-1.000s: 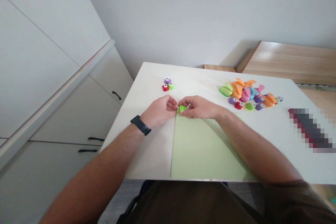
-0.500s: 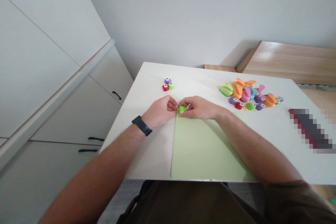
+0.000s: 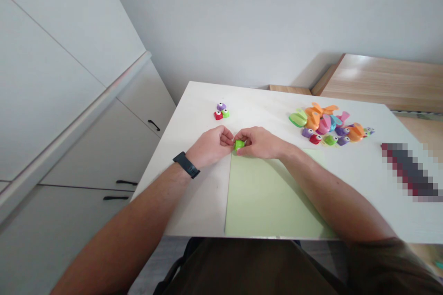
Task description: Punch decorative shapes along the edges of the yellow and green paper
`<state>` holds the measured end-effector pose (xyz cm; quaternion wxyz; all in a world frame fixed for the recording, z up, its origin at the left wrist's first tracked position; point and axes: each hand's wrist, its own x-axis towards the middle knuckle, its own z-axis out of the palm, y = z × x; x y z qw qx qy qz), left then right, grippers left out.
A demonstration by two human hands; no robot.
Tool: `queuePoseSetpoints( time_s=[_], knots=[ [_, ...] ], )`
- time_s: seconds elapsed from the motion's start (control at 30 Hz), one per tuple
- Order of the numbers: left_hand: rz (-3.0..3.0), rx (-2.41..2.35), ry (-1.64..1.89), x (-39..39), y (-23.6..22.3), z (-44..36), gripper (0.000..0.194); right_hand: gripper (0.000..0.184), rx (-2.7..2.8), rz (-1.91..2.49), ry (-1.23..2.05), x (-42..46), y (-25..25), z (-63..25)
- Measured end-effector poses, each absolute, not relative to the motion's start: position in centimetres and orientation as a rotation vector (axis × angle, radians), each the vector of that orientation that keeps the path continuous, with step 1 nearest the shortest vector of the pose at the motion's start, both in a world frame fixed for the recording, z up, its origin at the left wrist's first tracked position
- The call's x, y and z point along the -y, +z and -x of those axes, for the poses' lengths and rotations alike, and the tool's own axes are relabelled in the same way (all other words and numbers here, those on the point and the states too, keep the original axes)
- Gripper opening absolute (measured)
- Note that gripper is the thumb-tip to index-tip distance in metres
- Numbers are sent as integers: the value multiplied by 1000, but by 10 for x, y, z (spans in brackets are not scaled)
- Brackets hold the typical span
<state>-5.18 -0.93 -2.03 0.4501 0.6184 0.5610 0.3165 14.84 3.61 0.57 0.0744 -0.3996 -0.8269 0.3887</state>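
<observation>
White desk (image 3: 194, 203), pale green card (image 3: 270, 198) centre, craft punches (image 3: 325, 124) heaped upper right. Left hand (image 3: 209, 146) and right hand (image 3: 259, 143) both clenched on a small green plastic punch (image 3: 239, 145) at the card's top edge (mostly hidden by the grip). Risk: a loosened pinch could drop it, and it could roll off the card.

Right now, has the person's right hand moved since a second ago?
Yes, slightly: the right hand has shifted left in the view, judged against the top edge of the pale green sheet.
</observation>
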Motion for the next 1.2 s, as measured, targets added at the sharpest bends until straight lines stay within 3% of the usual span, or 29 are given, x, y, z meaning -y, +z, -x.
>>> queuePoseSetpoints(
  time_s=[0.53,0.77,1.2],
  knots=[
    [-1494,-1205,782,6,-14,59,25,24,2548,1206,1052,-32,12,-143],
    [-1469,-1130,739,9,-7,58,47,18,2548,1165,1088,-31,10,-143],
    [-1627,-1247,719,7,-13,58,47,22,2533,1160,1033,-37,5,-142]
  ],
)
